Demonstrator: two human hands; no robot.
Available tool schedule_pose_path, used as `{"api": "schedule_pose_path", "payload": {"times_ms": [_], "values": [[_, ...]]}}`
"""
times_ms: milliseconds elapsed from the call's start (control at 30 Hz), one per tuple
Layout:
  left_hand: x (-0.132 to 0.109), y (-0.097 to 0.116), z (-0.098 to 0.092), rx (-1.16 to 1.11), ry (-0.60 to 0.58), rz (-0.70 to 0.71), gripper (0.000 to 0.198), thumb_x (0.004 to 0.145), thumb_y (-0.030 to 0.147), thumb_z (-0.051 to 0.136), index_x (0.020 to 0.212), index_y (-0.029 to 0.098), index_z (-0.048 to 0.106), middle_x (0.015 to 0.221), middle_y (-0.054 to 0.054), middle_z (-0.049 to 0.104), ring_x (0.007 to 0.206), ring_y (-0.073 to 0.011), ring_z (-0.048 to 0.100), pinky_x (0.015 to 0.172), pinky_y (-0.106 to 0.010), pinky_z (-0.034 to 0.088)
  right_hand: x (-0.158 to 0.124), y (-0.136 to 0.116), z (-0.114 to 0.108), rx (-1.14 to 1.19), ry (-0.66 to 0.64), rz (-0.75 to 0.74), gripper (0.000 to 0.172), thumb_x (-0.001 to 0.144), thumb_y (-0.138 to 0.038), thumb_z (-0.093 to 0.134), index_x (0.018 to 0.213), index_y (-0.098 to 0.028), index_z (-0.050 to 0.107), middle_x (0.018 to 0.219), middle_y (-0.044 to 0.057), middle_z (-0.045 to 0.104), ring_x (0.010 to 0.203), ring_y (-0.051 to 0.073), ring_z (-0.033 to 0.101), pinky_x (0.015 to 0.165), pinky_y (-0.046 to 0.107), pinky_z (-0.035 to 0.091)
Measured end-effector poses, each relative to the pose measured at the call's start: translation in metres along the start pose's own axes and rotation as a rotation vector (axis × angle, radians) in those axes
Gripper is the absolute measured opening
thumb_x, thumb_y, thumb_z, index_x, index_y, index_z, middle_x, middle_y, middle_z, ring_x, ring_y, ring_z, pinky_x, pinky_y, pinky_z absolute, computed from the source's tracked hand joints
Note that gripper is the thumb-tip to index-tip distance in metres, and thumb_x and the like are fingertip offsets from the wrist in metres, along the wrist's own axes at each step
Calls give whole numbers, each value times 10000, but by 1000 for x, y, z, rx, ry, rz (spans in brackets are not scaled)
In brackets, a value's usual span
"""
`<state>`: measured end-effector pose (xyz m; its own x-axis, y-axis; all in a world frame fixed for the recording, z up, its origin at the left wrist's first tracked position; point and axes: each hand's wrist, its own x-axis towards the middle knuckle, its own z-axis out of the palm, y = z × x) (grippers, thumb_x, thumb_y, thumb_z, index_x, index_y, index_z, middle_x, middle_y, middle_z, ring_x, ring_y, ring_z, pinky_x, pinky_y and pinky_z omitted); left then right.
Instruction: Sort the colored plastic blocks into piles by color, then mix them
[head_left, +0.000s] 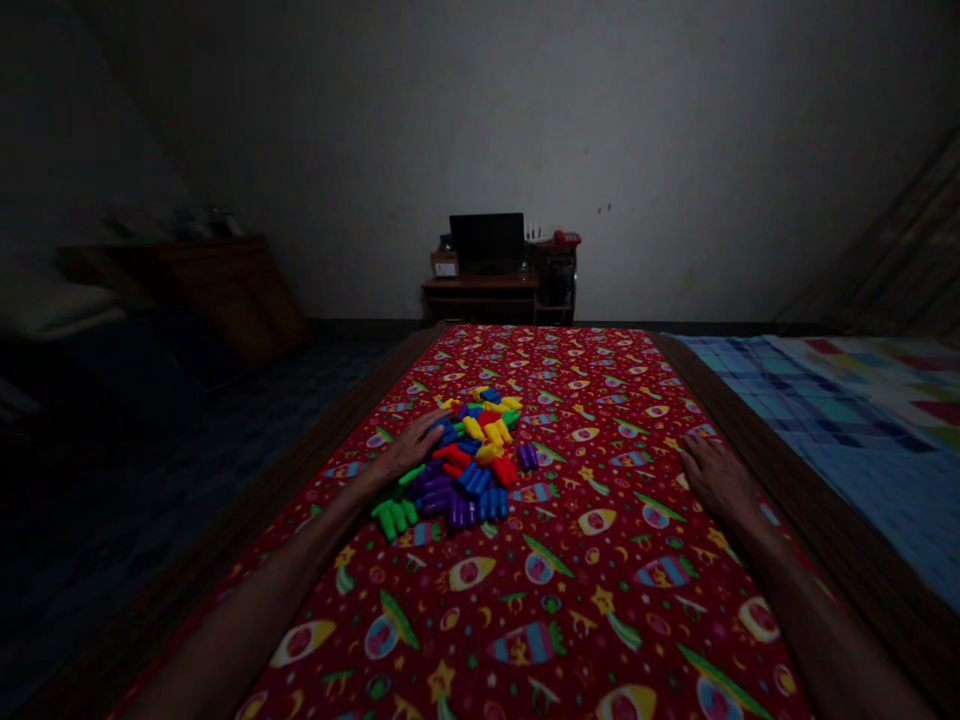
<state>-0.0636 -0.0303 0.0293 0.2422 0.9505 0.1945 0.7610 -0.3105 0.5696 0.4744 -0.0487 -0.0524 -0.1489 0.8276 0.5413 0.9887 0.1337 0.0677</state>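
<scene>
- My left hand (411, 445): open and loose, fingertips touching the left edge of the pile of plastic pieces (469, 460).
- My right hand (716, 478): released, flat on the red cloth (585, 560), well apart from the pile.
- Pile: left of mid-cloth; single shapes unclear.
- Desk (480, 290) by the far wall: dim, contents illegible.

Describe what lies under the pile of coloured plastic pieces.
A red cloth printed with rockets and stars lies under the pile; the left hand touches its edge. The pieces hide the cloth right beneath them.
</scene>
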Motion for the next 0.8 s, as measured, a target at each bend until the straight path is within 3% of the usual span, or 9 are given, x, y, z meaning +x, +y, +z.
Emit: {"api": "schedule_pose_path", "payload": {"times_ms": [233, 333, 400, 533, 667, 800], "values": [[-15, 51, 28, -53, -153, 190, 691, 907, 635, 285, 1429, 208, 436, 1549, -68, 333, 1426, -259, 295, 1169, -419, 249, 0, -2, -3, -14, 8, -8, 432, 955, -329, 319, 1186, -137, 630, 1233, 139, 649, 1156, 286, 570, 982, 441, 444], [-8, 67, 35, -105, -233, 286, 648, 933, 580, 272, 1443, 204, 412, 1534, -66, 364, 1407, -239, 337, 1164, -389, 267, 0, -3, -4, -27, -10, 10, 436, 953, -332, 321, 1190, -126, 624, 1245, 151, 640, 1161, 301, 561, 965, 454, 451], [8, 68, 35, -130, -193, 291, 630, 949, 541, 233, 1440, 190, 415, 1495, -70, 430, 1374, -230, 395, 1157, -377, 285, 0, -3, -4, -24, -19, -8, 416, 948, -320, 333, 1182, -145, 628, 1246, 139, 641, 1169, 299, 556, 978, 457, 441], [60, 51, 34, -74, 49, 142, 627, 955, 455, 152, 1416, 129, 426, 1466, -106, 464, 1387, -221, 366, 1177, -398, 228, -1, -2, -4, -10, -23, -68, 398, 938, -284, 339, 1166, -158, 640, 1253, 126, 641, 1198, 294, 540, 1017, 460, 411], [103, 40, 47, -41, -25, 66, 609, 955, 435, 158, 1408, 125, 422, 1458, -123, 467, 1403, -211, 337, 1174, -392, 210, -1, -3, -4, 4, -12, -43, 431, 944, -304, 324, 1192, -123, 626, 1250, 146, 639, 1198, 299, 538, 1020, 461, 408], [123, 62, 75, -58, -177, 157, 565, 948, 444, 218, 1306, 159, 549, 1342, -98, 592, 1289, -226, 486, 1119, -363, 310, 0, -6, -5, 17, -14, -7, 430, 947, -316, 328, 1201, -137, 626, 1253, 143, 637, 1202, 294, 533, 1013, 455, 413]]}}
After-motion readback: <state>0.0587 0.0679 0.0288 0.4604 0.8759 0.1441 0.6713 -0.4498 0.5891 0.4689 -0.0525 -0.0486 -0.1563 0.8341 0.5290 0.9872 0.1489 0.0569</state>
